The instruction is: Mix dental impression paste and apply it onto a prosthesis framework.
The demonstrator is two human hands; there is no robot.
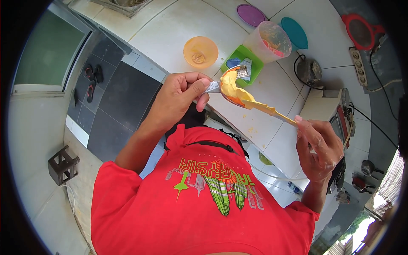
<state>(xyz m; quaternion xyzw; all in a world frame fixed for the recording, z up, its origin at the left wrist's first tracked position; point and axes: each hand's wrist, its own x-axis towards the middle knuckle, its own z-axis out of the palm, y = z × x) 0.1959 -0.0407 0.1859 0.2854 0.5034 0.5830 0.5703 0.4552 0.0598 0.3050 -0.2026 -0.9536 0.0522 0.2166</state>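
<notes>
My left hand [182, 95] is closed on the short grey, labelled handle [212, 86] of a rounded, orange-rimmed utensil [229, 83] heaped with yellow paste. My right hand [318, 148] pinches the end of a long, paste-coated yellow spatula [272, 111], whose far end touches the paste at the utensil's lower side. Just behind them a green square container [253, 72] holds a blue item and other pieces partly hidden by the utensil. An orange bowl [200, 49] with some residue and a translucent tub [272, 38] with orange residue stand on the white tiled counter [165, 34].
Purple [250, 15] and teal lids [293, 34], a red strainer [359, 32], a power strip [358, 66] and a metal appliance [309, 70] with cords lie at the back right. Pots [367, 169] sit far right. A stool [63, 163] and sandals [93, 85] are on the left.
</notes>
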